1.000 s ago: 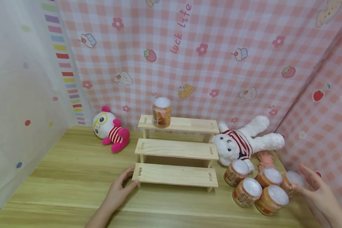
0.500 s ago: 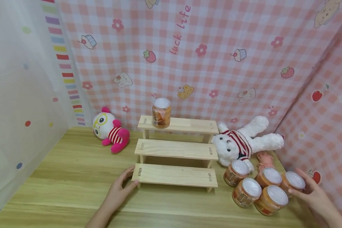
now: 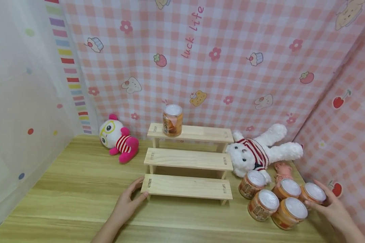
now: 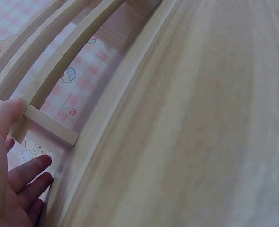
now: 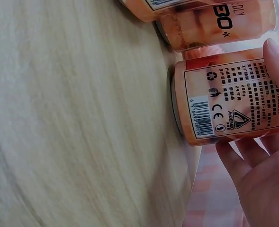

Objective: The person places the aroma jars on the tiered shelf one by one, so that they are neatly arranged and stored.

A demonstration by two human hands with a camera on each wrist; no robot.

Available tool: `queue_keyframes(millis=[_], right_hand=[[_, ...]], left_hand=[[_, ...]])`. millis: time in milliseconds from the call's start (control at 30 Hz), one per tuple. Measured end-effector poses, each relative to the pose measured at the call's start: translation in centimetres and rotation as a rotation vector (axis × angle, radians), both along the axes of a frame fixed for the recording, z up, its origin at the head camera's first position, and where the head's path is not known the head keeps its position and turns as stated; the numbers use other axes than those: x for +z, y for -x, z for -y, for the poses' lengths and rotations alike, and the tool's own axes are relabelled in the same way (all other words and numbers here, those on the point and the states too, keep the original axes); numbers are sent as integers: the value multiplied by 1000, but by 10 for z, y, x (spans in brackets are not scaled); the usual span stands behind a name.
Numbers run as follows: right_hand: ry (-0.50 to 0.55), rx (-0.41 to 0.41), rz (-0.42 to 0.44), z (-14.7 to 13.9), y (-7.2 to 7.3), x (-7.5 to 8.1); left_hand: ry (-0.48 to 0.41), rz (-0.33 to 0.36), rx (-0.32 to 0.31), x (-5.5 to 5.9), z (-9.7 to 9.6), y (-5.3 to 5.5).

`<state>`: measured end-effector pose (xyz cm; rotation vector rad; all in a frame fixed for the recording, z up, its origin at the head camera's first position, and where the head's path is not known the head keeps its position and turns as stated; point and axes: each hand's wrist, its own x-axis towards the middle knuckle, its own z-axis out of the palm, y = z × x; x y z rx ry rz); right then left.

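A three-step wooden display stand (image 3: 188, 186) occupies the middle of the table. My left hand (image 3: 126, 203) holds the left end of its lowest step, thumb at the front edge; the left wrist view has the thumb (image 4: 5, 116) on the wood and the other fingers lower. On the right, my right hand (image 3: 333, 207) grips the far-right orange jar (image 3: 314, 194) around its side. In the right wrist view that jar (image 5: 224, 101) shows a barcode label, standing upright on the table, thumb on one side and fingers on the other.
Several similar jars (image 3: 263, 206) with clear lids stand in a cluster beside the held one. One jar (image 3: 172, 121) is on the top step. A white plush (image 3: 258, 150) and pink yarn (image 3: 283, 171) lie behind the cluster; a pink panda plush (image 3: 118, 140) lies left.
My right hand has moved left and closed around the far-right jar, which stays in its place. The left hand keeps its hold on the stand.
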<state>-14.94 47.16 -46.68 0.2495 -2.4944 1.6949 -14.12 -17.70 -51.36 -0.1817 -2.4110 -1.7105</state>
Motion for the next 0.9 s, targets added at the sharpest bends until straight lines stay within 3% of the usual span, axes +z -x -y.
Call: queue_keyframes(millis=[300,500,633,800,900], right_hand=[[-169,-105,-15,2,-2,1],[-191,-181,-4,3,-5,1],[-25,-183,-14,2,-7,0],[304,-78,46,-2,-8,5],[97,-134,43,-2,-11,15]], left_hand=[[-10,5,-5,1,1,-1],[-7,17,-1,2,0,0],[-6,27,2,2,0,0],[-6,25,3,2,0,0],[-4,27,4,2,0,-1]])
